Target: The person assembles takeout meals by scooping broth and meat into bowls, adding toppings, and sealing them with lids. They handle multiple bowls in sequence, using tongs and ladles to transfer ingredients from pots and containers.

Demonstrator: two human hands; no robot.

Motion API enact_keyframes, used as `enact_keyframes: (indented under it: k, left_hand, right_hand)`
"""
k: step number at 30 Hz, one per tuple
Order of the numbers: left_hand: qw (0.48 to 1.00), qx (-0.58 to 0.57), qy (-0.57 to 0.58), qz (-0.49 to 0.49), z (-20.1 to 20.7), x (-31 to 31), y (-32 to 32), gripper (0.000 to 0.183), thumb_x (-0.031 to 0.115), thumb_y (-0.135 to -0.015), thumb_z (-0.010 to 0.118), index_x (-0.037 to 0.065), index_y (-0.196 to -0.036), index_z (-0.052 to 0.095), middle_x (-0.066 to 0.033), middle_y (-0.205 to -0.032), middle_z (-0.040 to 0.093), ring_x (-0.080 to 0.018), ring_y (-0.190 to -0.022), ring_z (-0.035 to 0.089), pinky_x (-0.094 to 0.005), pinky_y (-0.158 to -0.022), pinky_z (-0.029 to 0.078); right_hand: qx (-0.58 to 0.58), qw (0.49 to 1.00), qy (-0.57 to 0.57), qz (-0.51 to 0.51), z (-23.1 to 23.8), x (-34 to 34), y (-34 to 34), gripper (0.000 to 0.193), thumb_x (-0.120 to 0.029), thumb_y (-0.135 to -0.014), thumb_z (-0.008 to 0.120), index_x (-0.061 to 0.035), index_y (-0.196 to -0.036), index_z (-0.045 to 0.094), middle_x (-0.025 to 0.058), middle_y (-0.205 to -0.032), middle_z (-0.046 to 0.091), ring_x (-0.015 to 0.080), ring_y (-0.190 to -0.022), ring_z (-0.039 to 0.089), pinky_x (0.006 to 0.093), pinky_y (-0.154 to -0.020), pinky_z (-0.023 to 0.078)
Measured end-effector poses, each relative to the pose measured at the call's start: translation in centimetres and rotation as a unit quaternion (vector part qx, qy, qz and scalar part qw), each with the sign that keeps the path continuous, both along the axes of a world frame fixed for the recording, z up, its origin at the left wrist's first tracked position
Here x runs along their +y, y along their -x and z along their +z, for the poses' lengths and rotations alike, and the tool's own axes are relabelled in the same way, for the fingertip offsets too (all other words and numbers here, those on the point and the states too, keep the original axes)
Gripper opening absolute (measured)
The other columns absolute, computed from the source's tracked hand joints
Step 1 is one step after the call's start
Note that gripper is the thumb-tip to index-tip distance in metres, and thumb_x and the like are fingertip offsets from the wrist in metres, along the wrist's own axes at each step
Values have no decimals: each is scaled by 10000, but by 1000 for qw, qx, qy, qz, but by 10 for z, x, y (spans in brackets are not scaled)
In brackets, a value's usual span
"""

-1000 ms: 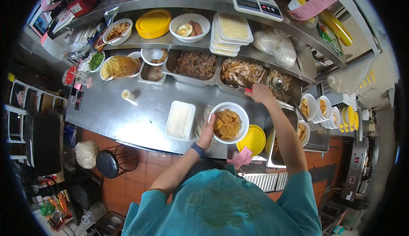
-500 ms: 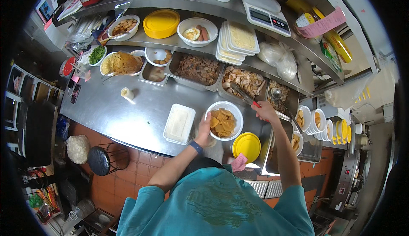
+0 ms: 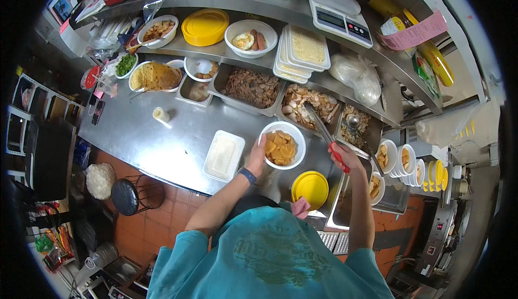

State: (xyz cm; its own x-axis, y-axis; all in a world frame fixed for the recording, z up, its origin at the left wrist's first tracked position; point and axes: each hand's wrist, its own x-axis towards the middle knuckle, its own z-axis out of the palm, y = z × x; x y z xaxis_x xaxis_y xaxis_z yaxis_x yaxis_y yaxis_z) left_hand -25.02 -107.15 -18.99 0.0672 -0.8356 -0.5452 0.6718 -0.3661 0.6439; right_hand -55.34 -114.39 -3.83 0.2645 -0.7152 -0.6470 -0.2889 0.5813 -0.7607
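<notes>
My left hand [image 3: 257,156] grips the left side of a round white bowl [image 3: 299,135], which holds orange-brown food slices [image 3: 280,149]. In my right hand [image 3: 345,157] is a pair of tongs [image 3: 322,124] with a red handle. The tong tips rest in a metal pan of pale chopped meat [image 3: 298,98], beyond the bowl. I cannot see any piece between the tips. Left of the bowl lies a white rectangular container [image 3: 224,155]. Nearer me, a round yellow lid [image 3: 309,188] has a pink slip [image 3: 300,207] at its edge.
Pans of dark chopped meat [image 3: 251,87] and shredded food with a ladle [image 3: 353,121] flank the pale meat. An overhead shelf [image 3: 226,3] carries a scale [image 3: 345,24]. Filled bowls [image 3: 406,160] stand right. A black stool [image 3: 125,196] stands left on the floor.
My right hand has come nearer me and slightly right, so the tongs point more steeply away, tips still in the pale meat. The bowl in my left hand has moved slightly away.
</notes>
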Motion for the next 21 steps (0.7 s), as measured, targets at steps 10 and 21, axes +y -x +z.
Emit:
enact_keyframes:
  k: [10,21]
  left_hand:
    - [999,4,18,-43,-8,-6,6,600,491,-1024,478,67,-1447,445,-42,-1417,519,-161,-1274,500,-324,-1078,393]
    - [996,80,17,-45,-2,11,-1,599,491,-1025,477,44,-1423,466,-58,-1411,523,-172,-1270,495,-330,-1086,368]
  right_hand:
    - [223,931,229,175,61,83,-18,308,-357,-937,640,-59,-1012,665,122,-740,667,271,-581,625,356,-556,478]
    - [382,814,386,204,95,102,-23,286,-290,-867,718,-76,-1054,689,181,-883,706,379,-800,682,444,-714,537]
